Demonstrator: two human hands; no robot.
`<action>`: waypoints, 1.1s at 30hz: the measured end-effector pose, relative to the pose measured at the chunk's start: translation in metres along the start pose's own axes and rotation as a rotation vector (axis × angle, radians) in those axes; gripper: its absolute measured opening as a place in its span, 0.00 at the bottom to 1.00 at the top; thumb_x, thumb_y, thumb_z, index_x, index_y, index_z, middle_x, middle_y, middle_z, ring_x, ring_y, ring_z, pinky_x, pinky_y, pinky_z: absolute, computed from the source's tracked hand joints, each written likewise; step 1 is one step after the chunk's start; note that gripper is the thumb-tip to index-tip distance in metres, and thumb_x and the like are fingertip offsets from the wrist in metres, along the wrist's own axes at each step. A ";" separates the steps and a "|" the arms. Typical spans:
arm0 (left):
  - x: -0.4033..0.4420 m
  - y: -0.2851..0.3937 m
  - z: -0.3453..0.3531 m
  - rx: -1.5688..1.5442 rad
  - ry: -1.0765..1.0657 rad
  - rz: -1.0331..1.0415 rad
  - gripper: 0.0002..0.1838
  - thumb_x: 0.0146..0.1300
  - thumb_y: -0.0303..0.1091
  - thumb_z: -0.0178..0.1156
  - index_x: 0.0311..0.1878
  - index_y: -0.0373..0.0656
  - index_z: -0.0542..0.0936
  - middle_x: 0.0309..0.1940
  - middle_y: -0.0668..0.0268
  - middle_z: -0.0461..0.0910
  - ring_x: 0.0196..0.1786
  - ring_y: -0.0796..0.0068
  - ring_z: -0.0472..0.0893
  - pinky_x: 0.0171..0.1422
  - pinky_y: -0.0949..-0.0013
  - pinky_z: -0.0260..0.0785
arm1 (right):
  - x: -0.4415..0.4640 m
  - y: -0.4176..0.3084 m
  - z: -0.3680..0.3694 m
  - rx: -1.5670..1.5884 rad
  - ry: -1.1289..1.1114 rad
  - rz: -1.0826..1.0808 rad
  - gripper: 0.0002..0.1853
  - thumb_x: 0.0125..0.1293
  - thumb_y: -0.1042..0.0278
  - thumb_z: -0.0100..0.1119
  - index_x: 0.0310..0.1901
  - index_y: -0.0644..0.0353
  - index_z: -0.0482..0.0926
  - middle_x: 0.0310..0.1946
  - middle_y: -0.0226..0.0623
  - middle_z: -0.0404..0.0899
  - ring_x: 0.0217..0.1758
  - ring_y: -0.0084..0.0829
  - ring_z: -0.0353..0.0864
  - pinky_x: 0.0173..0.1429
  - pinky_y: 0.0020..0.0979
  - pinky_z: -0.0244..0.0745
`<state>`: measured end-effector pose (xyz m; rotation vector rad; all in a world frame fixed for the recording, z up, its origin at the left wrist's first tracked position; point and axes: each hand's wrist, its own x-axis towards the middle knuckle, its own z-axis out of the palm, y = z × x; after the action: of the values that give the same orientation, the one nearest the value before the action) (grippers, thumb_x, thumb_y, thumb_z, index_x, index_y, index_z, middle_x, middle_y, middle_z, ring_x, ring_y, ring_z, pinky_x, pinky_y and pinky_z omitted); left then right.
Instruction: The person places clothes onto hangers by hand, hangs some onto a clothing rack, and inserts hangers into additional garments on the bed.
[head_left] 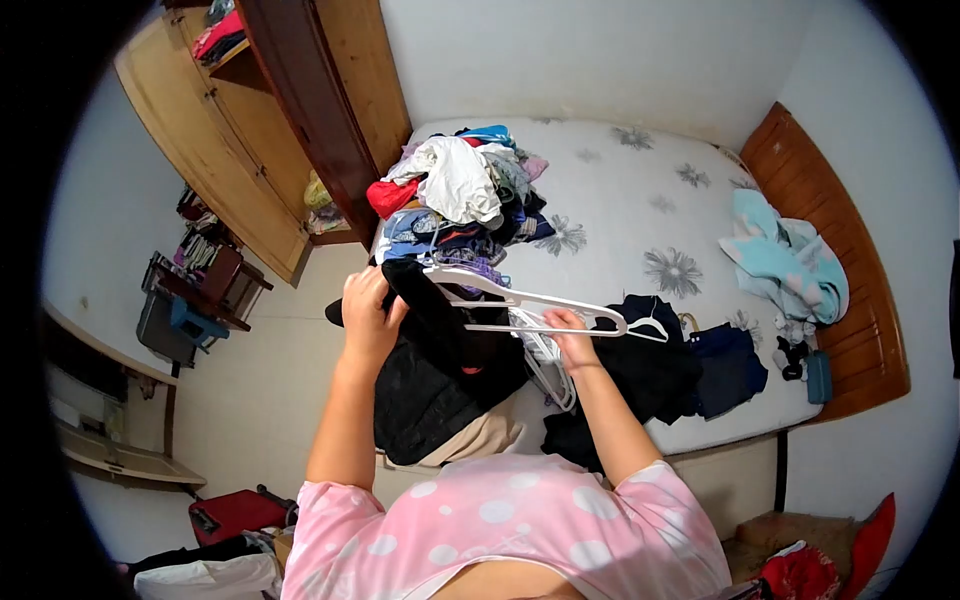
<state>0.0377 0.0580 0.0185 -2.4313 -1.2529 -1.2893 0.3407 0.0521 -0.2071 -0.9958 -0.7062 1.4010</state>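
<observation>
In front of me a white plastic clothes hanger (pixel 560 300) is held up, with a black garment (pixel 432 310) over its left end. My left hand (pixel 370 308) is closed on the garment's upper edge; whether it also grips the hanger inside the cloth is hidden. Fingers of my right hand (pixel 568 335) are closed round the hanger's lower bar near its right end. Below it, several more white hangers (pixel 545 365) lie bunched on the bed edge. A dark garment pile (pixel 440 410) is beneath my left forearm, partly over a beige cloth (pixel 475 437).
A heap of mixed clothes (pixel 455 180) lies on the bed (pixel 610 215) by the wardrobe (pixel 345 90). Black clothes (pixel 645 375) and folded navy clothes (pixel 728 370) lie to the right. A light blue blanket (pixel 785 255) rests near the headboard (pixel 850 290). A red suitcase (pixel 235 515) stands lower left.
</observation>
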 end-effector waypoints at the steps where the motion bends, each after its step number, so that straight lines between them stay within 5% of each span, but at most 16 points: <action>1: 0.000 0.003 0.000 -0.003 -0.018 -0.009 0.11 0.46 0.29 0.64 0.35 0.40 0.77 0.31 0.60 0.76 0.36 0.57 0.74 0.43 0.62 0.62 | 0.003 -0.003 0.013 -0.025 -0.090 0.019 0.14 0.66 0.69 0.59 0.52 0.62 0.75 0.42 0.32 0.81 0.45 0.22 0.78 0.50 0.26 0.72; 7: -0.005 0.004 -0.003 -0.063 -0.038 -0.049 0.10 0.47 0.26 0.60 0.36 0.40 0.79 0.34 0.60 0.79 0.40 0.56 0.76 0.47 0.62 0.63 | -0.002 -0.038 0.070 -0.624 -0.320 -0.155 0.22 0.64 0.67 0.61 0.59 0.61 0.71 0.47 0.40 0.79 0.52 0.28 0.76 0.57 0.31 0.70; 8: -0.007 0.003 -0.004 -0.064 -0.046 -0.051 0.10 0.47 0.26 0.60 0.36 0.40 0.79 0.34 0.60 0.79 0.40 0.56 0.76 0.48 0.62 0.63 | -0.006 -0.041 0.074 -0.605 -0.320 -0.152 0.21 0.62 0.68 0.62 0.56 0.60 0.74 0.48 0.41 0.78 0.52 0.34 0.76 0.57 0.35 0.71; 10: -0.009 0.002 -0.004 -0.068 -0.060 -0.055 0.10 0.47 0.26 0.59 0.36 0.39 0.79 0.34 0.60 0.80 0.40 0.56 0.76 0.48 0.62 0.63 | -0.010 -0.050 0.080 -0.938 -0.353 -0.521 0.17 0.59 0.71 0.63 0.50 0.59 0.77 0.47 0.37 0.79 0.54 0.38 0.77 0.62 0.34 0.67; 13: -0.011 0.000 -0.005 -0.104 -0.081 -0.103 0.10 0.48 0.26 0.59 0.36 0.39 0.79 0.35 0.60 0.80 0.41 0.56 0.76 0.49 0.62 0.63 | -0.003 -0.032 0.070 -1.157 -0.370 -0.508 0.14 0.54 0.77 0.59 0.44 0.61 0.79 0.47 0.42 0.78 0.53 0.46 0.76 0.60 0.36 0.69; 16: -0.016 -0.011 -0.004 -0.064 -0.029 -0.113 0.11 0.47 0.32 0.64 0.35 0.40 0.77 0.29 0.59 0.75 0.36 0.55 0.74 0.45 0.62 0.62 | -0.006 -0.029 0.057 -1.166 -0.295 -0.387 0.18 0.52 0.80 0.54 0.45 0.58 0.80 0.46 0.46 0.78 0.53 0.45 0.76 0.57 0.37 0.71; 18: -0.025 -0.025 -0.004 0.000 0.000 -0.203 0.10 0.47 0.29 0.62 0.36 0.39 0.77 0.29 0.59 0.75 0.36 0.55 0.73 0.46 0.62 0.63 | -0.010 -0.041 0.041 -1.099 -0.268 -0.532 0.20 0.50 0.83 0.54 0.48 0.59 0.78 0.48 0.42 0.79 0.52 0.40 0.78 0.54 0.36 0.73; 20: -0.024 -0.024 -0.006 -0.056 0.063 -0.243 0.10 0.49 0.28 0.61 0.37 0.39 0.77 0.31 0.58 0.77 0.37 0.54 0.74 0.46 0.61 0.63 | -0.034 -0.072 0.034 -0.671 -0.278 -0.116 0.24 0.50 0.85 0.55 0.52 0.60 0.77 0.51 0.34 0.77 0.51 0.30 0.78 0.54 0.31 0.73; 22: -0.026 -0.028 -0.009 -0.048 0.017 -0.226 0.11 0.50 0.29 0.61 0.38 0.39 0.78 0.33 0.58 0.78 0.38 0.54 0.74 0.46 0.61 0.63 | -0.064 -0.129 0.040 -0.358 -0.355 0.100 0.26 0.49 0.84 0.58 0.54 0.63 0.77 0.39 0.25 0.75 0.39 0.13 0.72 0.33 0.17 0.65; 23: -0.024 -0.028 -0.011 -0.041 0.000 -0.212 0.11 0.50 0.29 0.61 0.37 0.39 0.78 0.33 0.58 0.78 0.38 0.54 0.75 0.46 0.61 0.63 | -0.068 -0.136 0.036 -0.218 -0.350 0.120 0.28 0.49 0.86 0.58 0.57 0.63 0.76 0.38 0.28 0.75 0.38 0.16 0.73 0.32 0.16 0.65; 26: -0.020 -0.024 -0.014 0.041 -0.104 -0.137 0.11 0.46 0.30 0.65 0.33 0.39 0.76 0.31 0.59 0.77 0.38 0.56 0.75 0.45 0.61 0.63 | -0.070 -0.155 0.012 -0.429 -0.389 -0.060 0.28 0.49 0.87 0.55 0.57 0.67 0.75 0.46 0.28 0.72 0.48 0.20 0.74 0.46 0.17 0.68; 28: -0.017 -0.020 -0.015 0.155 -0.200 -0.054 0.13 0.44 0.30 0.68 0.30 0.39 0.74 0.30 0.60 0.76 0.38 0.57 0.75 0.44 0.61 0.63 | -0.079 -0.183 0.010 -0.912 -0.371 -0.139 0.30 0.45 0.86 0.53 0.55 0.61 0.77 0.47 0.29 0.69 0.36 0.19 0.66 0.39 0.20 0.63; 33: -0.010 0.004 -0.010 0.198 -0.197 0.042 0.16 0.38 0.33 0.72 0.28 0.42 0.74 0.30 0.65 0.76 0.37 0.62 0.75 0.43 0.61 0.63 | -0.099 -0.201 0.032 -1.044 -0.230 -0.288 0.29 0.47 0.84 0.53 0.55 0.60 0.76 0.48 0.30 0.69 0.31 0.20 0.63 0.36 0.21 0.63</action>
<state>0.0310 0.0452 0.0186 -2.4728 -1.2985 -0.8849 0.3967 -0.0210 -0.0003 -1.4391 -1.7712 0.8508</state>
